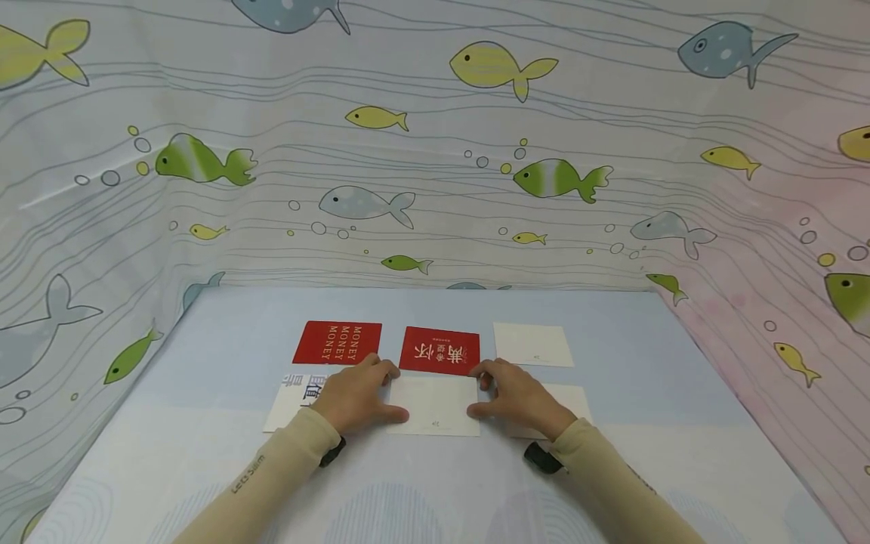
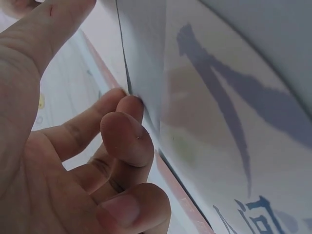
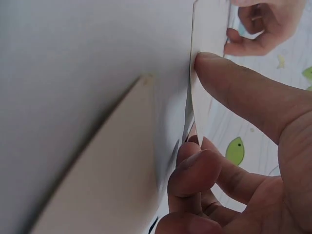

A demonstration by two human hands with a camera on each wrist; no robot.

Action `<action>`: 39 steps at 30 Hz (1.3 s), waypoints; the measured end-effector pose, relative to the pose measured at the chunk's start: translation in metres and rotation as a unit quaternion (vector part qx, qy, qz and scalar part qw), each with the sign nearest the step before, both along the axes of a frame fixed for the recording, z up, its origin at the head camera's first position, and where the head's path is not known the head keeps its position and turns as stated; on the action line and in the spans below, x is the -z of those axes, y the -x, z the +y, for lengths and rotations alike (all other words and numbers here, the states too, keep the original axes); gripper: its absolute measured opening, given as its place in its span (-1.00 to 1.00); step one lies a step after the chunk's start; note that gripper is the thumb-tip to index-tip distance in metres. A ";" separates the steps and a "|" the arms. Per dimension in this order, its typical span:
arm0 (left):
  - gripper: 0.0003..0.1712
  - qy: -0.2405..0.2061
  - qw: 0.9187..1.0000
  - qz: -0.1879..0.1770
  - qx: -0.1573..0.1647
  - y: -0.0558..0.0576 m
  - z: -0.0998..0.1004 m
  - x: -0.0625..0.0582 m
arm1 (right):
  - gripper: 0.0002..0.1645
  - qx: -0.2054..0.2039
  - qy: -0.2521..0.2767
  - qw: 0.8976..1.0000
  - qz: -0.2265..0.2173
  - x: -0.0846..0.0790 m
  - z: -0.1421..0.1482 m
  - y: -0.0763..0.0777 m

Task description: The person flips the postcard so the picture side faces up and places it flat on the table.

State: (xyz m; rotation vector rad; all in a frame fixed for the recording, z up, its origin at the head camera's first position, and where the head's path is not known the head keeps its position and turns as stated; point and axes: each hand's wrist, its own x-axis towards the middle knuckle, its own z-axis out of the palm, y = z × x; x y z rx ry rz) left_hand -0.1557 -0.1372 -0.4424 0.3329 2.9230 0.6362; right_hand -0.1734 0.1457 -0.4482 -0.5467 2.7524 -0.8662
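Note:
A blank-looking white card (image 1: 435, 408) lies in the middle of the near row, between both hands. At its left edge my left hand (image 1: 356, 393) holds it, thumb on the edge and fingertips at the far corner. My right hand (image 1: 519, 400) holds the opposite edge; in the right wrist view the thumb (image 3: 214, 63) presses its face and curled fingers meet its corner. Under the left hand lies a white card with blue characters (image 1: 288, 408), partly hidden. Another white card (image 3: 107, 170) lies under the right hand, also partly covered.
Behind these, in the far row, are a red card lettered MONEY (image 1: 316, 344), a red card with white characters (image 1: 440, 350) and a white card (image 1: 533, 345). The pale table (image 1: 435, 483) meets fish-patterned curtains (image 1: 435, 166) at its back and sides.

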 end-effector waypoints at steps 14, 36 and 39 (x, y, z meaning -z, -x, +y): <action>-0.31 -0.120 0.991 -0.046 -0.044 -0.002 -0.007 0.001 | -0.33 0.020 0.010 1.000 0.005 -0.003 -0.002 -0.004; -0.58 -0.261 0.950 -0.144 -0.093 -0.004 -0.002 0.001 | -0.34 0.017 0.036 0.999 0.009 -0.004 0.001 -0.011; -0.63 -0.259 0.951 -0.140 -0.094 -0.003 -0.002 0.002 | -0.37 0.034 0.057 0.998 -0.014 -0.004 0.003 -0.010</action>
